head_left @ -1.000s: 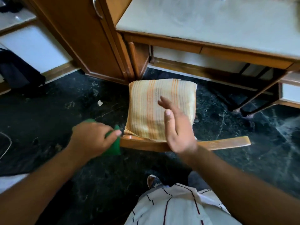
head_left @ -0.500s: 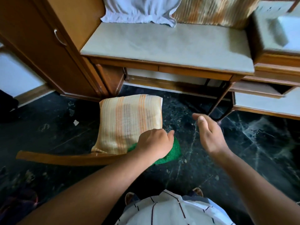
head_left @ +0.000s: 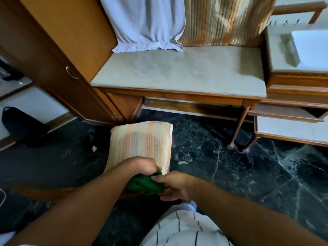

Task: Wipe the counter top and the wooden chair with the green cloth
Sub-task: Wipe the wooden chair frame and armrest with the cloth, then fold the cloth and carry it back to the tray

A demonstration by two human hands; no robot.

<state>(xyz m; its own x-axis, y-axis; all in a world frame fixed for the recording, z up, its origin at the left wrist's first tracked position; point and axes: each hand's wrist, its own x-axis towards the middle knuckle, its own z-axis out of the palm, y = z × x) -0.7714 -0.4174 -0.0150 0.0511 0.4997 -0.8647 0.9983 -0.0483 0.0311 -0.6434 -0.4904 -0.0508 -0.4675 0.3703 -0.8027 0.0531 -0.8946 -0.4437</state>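
Left hand: I see my left hand (head_left: 143, 166) closed on the green cloth (head_left: 144, 183).
Right hand: my right hand (head_left: 174, 185) pinches the same cloth from the other side.
Cloth position: bunched above the wooden chair (head_left: 44, 189) rail, just below the striped cushion (head_left: 142, 142).
Risk: during this two-handed regrip the cloth could drop onto the dusty floor (head_left: 230, 174).
Count: one cloth, one chair, one counter top (head_left: 177, 71), two hands.
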